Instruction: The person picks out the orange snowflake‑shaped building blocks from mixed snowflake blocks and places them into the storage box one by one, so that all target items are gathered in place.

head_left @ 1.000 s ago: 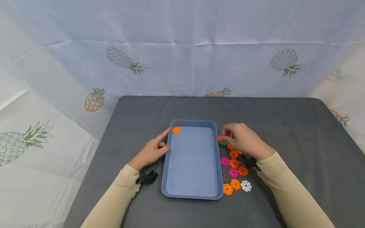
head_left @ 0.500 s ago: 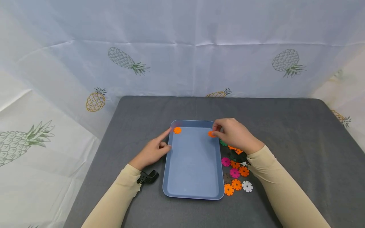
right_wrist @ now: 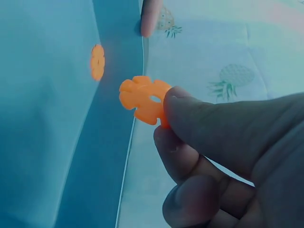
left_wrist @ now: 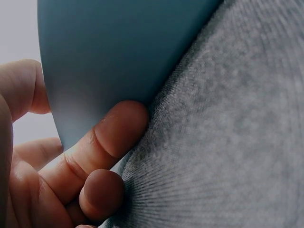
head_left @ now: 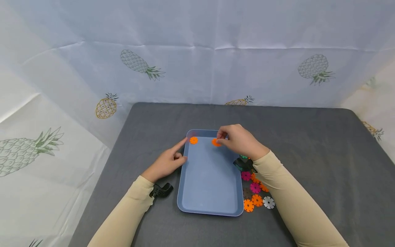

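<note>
So we've got an orange disc [head_left: 215, 142] pinched between thumb and finger of our right hand [head_left: 237, 139], held up over the far end of the tray [head_left: 210, 185]. Our left hand [head_left: 165, 163] isn't gripping anything, just pressed to the tray's left side, index stretched out straight to the rim. A second disc [head_left: 193, 140], also orange, sits inside the tray's far-left corner. Along the tray's right side we see loose discs [head_left: 257, 200] on the grey desk [head_left: 154, 120]: orange, pink, brownish, green, one white, some hidden by our arm.
</note>
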The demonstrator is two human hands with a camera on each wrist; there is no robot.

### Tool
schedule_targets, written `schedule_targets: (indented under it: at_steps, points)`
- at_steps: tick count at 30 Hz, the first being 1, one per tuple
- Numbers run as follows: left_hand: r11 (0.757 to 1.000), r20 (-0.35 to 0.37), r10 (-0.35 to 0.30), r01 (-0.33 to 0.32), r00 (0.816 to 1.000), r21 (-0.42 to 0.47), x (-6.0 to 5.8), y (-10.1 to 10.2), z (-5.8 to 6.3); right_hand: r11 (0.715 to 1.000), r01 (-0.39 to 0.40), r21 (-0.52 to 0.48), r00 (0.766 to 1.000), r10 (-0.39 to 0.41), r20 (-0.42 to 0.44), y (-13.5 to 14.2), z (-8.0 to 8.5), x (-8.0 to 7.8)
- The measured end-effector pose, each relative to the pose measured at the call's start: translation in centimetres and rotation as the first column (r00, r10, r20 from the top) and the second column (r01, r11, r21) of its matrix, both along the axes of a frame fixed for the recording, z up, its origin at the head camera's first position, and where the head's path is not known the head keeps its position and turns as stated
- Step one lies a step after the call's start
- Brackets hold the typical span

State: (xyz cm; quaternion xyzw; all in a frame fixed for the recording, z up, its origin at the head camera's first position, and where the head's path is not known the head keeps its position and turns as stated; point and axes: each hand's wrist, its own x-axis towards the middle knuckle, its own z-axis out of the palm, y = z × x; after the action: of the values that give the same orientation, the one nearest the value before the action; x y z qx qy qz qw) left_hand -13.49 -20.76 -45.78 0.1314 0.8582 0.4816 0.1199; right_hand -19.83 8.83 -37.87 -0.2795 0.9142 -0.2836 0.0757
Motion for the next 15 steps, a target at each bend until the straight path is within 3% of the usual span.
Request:
schedule_targets:
  at_steps: [15]
  points:
    - [1.000, -0.002, 0.002, -0.002, 1.000, -0.012, -0.2, 0.0, -0.2, 0.999, -0.009, -0.039, 0.999, 0.011, 0.047, -3.6, -1.3, -1.3]
